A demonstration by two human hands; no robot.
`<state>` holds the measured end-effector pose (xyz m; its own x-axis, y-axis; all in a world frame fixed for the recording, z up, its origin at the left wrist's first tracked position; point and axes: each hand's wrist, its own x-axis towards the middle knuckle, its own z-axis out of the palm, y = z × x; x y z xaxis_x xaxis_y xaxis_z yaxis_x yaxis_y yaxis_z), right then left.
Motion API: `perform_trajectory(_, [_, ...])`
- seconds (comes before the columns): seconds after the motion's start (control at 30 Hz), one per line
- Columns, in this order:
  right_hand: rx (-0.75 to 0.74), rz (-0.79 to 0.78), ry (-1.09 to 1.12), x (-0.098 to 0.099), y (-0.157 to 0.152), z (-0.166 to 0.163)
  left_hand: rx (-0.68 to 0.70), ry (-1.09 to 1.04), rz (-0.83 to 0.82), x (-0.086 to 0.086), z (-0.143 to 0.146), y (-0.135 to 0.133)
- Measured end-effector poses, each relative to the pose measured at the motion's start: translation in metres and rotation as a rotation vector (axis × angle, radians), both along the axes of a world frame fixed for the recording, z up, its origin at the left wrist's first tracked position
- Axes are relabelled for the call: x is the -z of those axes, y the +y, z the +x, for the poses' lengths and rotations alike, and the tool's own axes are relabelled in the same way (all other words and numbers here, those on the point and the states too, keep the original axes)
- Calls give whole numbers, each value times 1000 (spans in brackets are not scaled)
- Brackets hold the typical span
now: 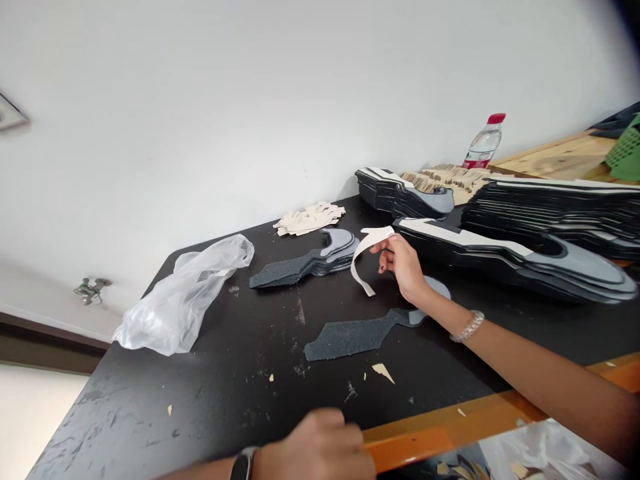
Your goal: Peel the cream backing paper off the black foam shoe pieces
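Right hand (pixel 403 267) pinches a curled cream paper strip (pixel 367 241) between thumb and fingers, just above a grey foam cutout (pixel 350 337) on the black table (pixel 150 413), while the left hand (pixel 317 447) sits half-curled near the table's edge, any hold unclear.

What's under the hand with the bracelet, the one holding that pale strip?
A flat grey sole-shaped cutout lies on the black table, below the right hand. The wrist covers part of its rounded end, hiding that bit.
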<state>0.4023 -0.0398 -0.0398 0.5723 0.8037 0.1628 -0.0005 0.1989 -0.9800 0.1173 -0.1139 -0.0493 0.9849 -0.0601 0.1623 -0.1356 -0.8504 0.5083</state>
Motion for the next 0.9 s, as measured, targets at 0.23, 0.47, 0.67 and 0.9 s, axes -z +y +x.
perform_trajectory(0.23, [-235,406,-1031,-15,-43,-46,-573,-221,-645,-50,17,53])
perform_trajectory(0.47, [-361,495,-1281,-20,-51,-61,-544,-244,-806,-50,18,52])
perform_trajectory(0.67, [-417,-67,-1236,-26,-43,-39,-646,-190,-715,-43,19,61])
perform_trajectory(0.9, [-714,-221,-1180,-22,-43,-42,-863,-121,-409,-12,24,71])
